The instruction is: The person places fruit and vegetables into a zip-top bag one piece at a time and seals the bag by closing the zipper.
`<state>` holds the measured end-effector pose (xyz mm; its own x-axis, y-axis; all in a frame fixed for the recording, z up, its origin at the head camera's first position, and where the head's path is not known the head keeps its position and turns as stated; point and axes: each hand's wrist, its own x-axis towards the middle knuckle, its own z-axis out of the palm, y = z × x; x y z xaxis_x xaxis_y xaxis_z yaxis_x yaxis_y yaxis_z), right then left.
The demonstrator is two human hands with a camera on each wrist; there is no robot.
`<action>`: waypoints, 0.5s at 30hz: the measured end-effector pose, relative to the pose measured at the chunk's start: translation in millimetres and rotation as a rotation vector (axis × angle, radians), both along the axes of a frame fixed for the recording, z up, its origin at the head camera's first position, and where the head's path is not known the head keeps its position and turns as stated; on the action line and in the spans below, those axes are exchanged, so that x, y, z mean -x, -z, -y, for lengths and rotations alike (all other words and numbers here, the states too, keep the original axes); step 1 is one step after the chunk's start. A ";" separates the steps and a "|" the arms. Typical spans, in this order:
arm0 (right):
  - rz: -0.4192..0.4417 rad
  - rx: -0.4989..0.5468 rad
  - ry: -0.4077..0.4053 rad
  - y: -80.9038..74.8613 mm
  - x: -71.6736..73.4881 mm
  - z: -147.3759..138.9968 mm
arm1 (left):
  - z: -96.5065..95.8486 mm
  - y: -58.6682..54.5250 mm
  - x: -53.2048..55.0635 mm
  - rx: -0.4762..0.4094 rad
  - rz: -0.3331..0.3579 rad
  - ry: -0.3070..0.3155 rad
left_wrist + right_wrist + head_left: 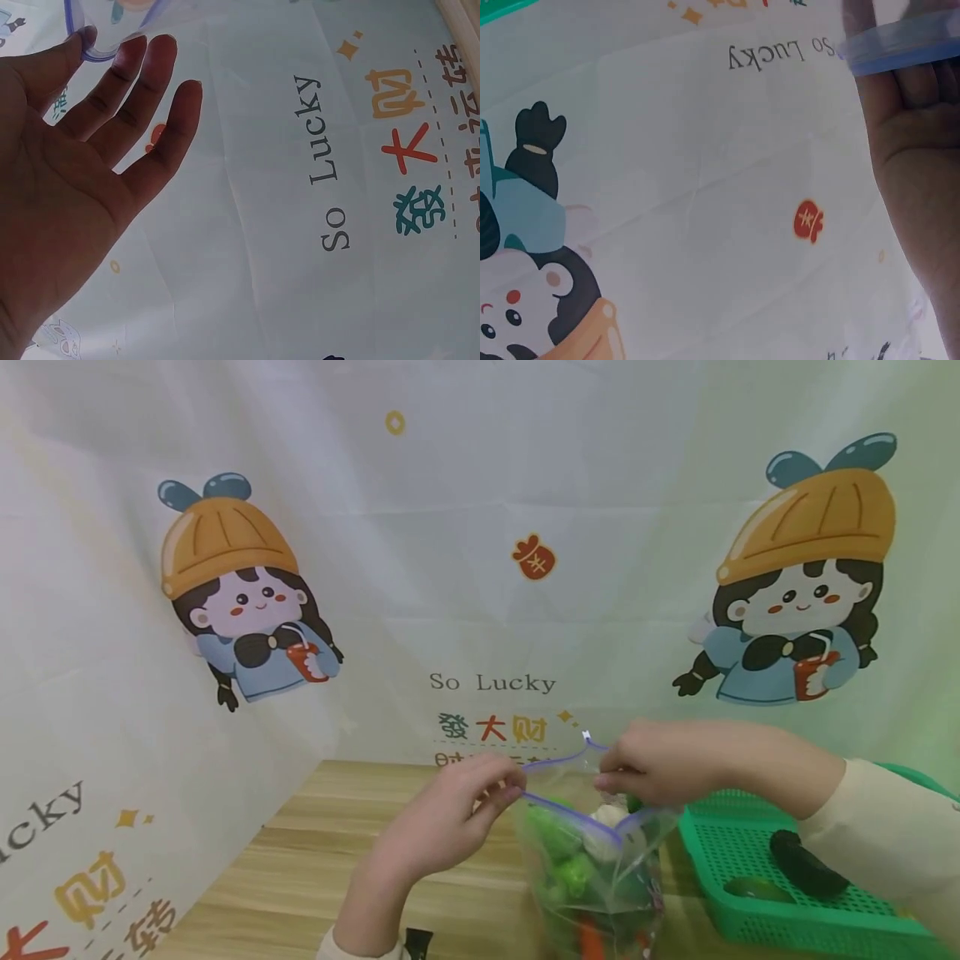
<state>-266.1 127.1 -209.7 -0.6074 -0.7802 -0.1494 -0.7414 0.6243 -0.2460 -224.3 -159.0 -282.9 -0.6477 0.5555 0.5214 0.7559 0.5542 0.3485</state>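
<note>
A clear zip bag [592,885] with a purple seal strip stands upright on the table, its mouth spread apart. Through its wall show light green vegetables [568,870], a whitish round item [603,831] and something orange-red [590,937] low down. My left hand [457,814] pinches the left side of the rim between thumb and fingers; in the left wrist view the other fingers fan out loosely. On the far right side of the mouth, my right hand [660,764] grips the rim with curled fingers. The right wrist view shows the seal strip [907,45] crossing those fingers; their tips are hidden.
A green plastic basket [720,893] is right of the bag, under my right forearm. It holds a dark elongated vegetable [808,864] and a green oval item [757,889]. Behind the wooden table [315,852] hangs a printed cloth [420,568]. A small black object [417,941] shows by my left cuff.
</note>
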 end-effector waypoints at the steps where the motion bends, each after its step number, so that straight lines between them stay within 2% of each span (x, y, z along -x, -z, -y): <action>1: -0.018 0.023 -0.009 -1.7 -0.4 -3.2 | -0.2 -0.2 0.1 0.001 0.000 0.002; 3: -0.112 0.079 -0.051 -3.2 0.8 -10.1 | -0.4 -0.4 0.3 0.003 0.001 0.008; 4: -0.196 0.108 -0.074 -3.7 2.5 -13.9 | -0.3 -0.6 0.5 0.000 0.001 0.013; 7: -0.558 0.159 -0.119 -3.6 12.8 -27.2 | 0.0 -0.9 0.4 -0.009 -0.007 0.015; 9: -0.775 0.159 -0.086 -1.9 22.8 -38.5 | 0.7 -0.8 0.3 -0.016 -0.004 0.011; 10: -0.836 0.140 -0.054 -0.4 27.7 -45.1 | 0.7 -0.6 0.3 -0.017 0.002 0.010; 11: -0.867 0.112 -0.021 2.2 32.6 -52.1 | 0.5 -0.6 0.1 -0.015 0.008 0.007; 12: -0.852 0.083 0.011 5.7 37.5 -59.3 | 0.2 -0.4 0.3 -0.014 0.015 0.007; 15: -0.693 -0.030 0.117 22.7 51.4 -82.4 | -0.6 0.4 0.8 -0.009 0.032 0.010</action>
<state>-317.5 209.5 -232.4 -0.6501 -0.7054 0.2825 -0.6486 0.7088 0.2774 -225.1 -158.4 -283.3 -0.6584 0.5573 0.5059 0.7499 0.5433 0.3775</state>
